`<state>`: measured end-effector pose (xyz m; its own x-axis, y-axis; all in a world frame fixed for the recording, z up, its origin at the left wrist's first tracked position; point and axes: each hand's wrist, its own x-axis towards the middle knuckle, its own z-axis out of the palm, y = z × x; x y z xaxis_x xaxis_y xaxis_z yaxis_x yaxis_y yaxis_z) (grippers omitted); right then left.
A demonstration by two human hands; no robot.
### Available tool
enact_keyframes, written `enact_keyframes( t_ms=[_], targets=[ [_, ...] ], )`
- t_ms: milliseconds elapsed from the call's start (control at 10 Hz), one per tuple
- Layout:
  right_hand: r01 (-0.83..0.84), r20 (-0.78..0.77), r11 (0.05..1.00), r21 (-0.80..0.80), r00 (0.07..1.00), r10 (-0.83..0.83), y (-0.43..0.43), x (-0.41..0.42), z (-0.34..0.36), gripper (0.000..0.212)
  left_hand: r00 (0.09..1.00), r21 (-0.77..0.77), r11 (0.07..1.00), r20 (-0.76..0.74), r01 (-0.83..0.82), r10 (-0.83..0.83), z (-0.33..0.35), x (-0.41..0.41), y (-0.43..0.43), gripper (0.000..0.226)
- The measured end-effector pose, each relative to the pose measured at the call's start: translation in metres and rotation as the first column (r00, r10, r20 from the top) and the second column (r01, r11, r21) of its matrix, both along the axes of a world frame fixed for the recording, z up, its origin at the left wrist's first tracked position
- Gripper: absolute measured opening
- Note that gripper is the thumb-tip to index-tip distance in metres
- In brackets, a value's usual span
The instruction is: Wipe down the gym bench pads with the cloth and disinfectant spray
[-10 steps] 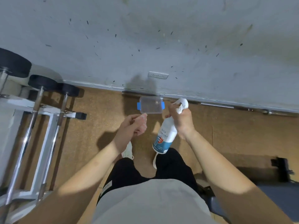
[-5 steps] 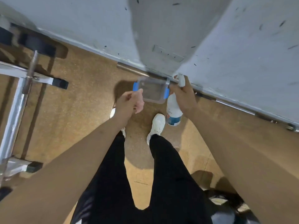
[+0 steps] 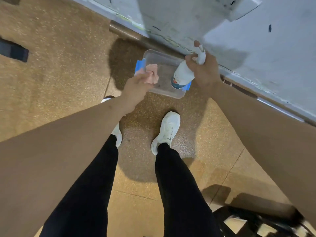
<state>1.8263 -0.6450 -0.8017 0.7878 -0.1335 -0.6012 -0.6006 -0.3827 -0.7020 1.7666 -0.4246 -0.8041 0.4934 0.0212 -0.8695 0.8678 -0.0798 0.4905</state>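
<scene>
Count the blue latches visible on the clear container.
2: one blue latch on the clear container's left end behind the pink cloth, one blue latch at its right end under the spray bottle. Others may be hidden.

Gym: speckled rubber floor [image 3: 51, 69], barbell [image 3: 130, 34]

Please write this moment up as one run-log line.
left hand: holds pink cloth | right hand: grips spray bottle | both over clear bin on floor | bench pads: not in view
</scene>
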Motion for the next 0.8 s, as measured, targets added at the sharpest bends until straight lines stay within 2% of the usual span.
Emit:
enact_keyframes(
  t_ms=[200, 300, 400, 500, 600, 700, 800],
  targets=[
    [-0.237, -0.111, 0.948, -0.213, 0.970, 0.218, 0.005, -0.010, -0.058, 0.034, 0.998, 0.055, 0.998, -0.042, 0.040, -0.038, -0.020, -0.042, 0.025, 0.013],
    [-0.445, -0.198, 0.830, -0.335, 0.895, 0.400, 0.012, -0.007, -0.079, 0.029, 0.995, 0.090, 0.991, 0.009, 0.102, -0.103, -0.022, -0.056, 0.035, 0.014],
    [-0.542, -0.240, 0.729, -0.419, 0.840, 0.487, 0.014, -0.004, -0.096, 0.033, 0.973, 0.128, 0.967, 0.042, 0.220, -0.227, -0.022, -0.065, 0.037, 0.012],
    [-0.525, -0.235, 0.727, -0.442, 0.850, 0.471, 0.013, 0.001, -0.106, 0.038, 0.949, 0.153, 0.944, 0.074, 0.292, -0.306, -0.022, -0.068, 0.034, 0.015],
    [-0.620, -0.277, 0.673, -0.404, 0.784, 0.556, 0.013, 0.002, -0.095, 0.044, 0.939, 0.163, 0.935, 0.095, 0.314, -0.331, -0.015, -0.061, 0.028, 0.017],
    [-0.574, -0.233, 0.724, -0.381, 0.818, 0.526, 0.009, -0.011, -0.069, 0.049, 0.925, 0.170, 0.927, 0.125, 0.335, -0.358, 0.002, -0.052, 0.022, 0.018],
    [-0.408, -0.144, 0.832, -0.375, 0.913, 0.383, 0.000, -0.040, -0.026, 0.044, 0.900, 0.185, 0.907, 0.158, 0.378, -0.407, 0.035, -0.038, 0.018, 0.016]
  ],
)
